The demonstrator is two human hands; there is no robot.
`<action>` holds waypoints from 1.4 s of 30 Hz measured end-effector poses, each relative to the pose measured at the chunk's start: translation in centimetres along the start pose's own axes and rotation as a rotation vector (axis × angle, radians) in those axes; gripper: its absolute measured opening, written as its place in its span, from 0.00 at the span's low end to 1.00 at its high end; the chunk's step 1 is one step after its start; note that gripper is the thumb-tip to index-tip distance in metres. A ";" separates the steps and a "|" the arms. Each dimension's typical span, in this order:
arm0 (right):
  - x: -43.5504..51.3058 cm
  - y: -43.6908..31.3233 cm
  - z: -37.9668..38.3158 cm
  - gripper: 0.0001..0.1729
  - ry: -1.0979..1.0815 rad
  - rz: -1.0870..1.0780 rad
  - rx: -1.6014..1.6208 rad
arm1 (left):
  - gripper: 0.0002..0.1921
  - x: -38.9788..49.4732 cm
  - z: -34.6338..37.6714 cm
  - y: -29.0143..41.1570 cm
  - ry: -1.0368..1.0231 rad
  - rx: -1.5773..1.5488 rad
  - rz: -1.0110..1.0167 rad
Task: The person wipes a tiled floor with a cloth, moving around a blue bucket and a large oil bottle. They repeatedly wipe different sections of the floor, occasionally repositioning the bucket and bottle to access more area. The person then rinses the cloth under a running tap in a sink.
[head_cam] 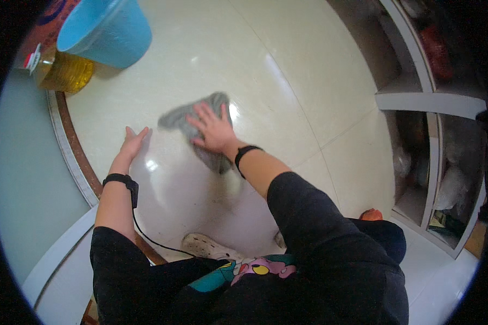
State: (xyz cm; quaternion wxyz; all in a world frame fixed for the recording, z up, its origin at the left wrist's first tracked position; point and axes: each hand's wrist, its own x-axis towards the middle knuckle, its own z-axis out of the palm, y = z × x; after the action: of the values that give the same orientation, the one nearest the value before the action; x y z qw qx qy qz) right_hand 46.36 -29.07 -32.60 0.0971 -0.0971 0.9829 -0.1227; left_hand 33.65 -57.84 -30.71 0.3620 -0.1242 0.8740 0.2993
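My right hand [213, 130] lies flat on a grey cloth [211, 160], its fingers spread and not curled around it. The cloth is crumpled on the glossy cream tile floor [276, 118], and its edges are blurred. Part of it is hidden under my palm. To the left of the cloth, my left hand [134, 143] holds nothing, with thumb and fingers apart. Whether it touches the floor I cannot tell.
A light-blue plastic bin [122, 40] stands at the upper left beside a bottle of yellow oil [67, 73]. White shelving [410, 101] holding bags lines the right. A brown-edged track [75, 150] runs along the left. My clog [203, 245] is below.
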 end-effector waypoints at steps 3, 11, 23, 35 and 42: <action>-0.2 6.3 0.0 0.43 0.152 0.361 0.022 | 0.59 -1.1 3.8 2.3 0.039 0.151 0.032; -23.1 16.3 1.0 0.46 0.244 1.515 -0.040 | 0.60 -7.0 17.1 14.7 -0.053 0.603 0.244; -16.2 12.5 -1.1 0.44 0.189 1.079 0.192 | 0.65 -8.8 18.5 17.8 -0.030 0.714 0.092; -5.7 23.4 -6.4 0.38 0.173 0.630 0.145 | 0.64 -10.5 17.5 19.3 -0.085 0.706 0.034; -15.2 29.7 -3.6 0.45 0.428 1.966 0.135 | 0.64 -9.9 17.8 19.5 -0.061 0.745 0.004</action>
State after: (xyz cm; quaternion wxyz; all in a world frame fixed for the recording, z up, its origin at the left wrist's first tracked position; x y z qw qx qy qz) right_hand 55.22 3.25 -34.41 -0.0179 0.7863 0.6148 -0.0584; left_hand 42.16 -31.57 -25.17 0.4076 0.0269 0.9121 -0.0350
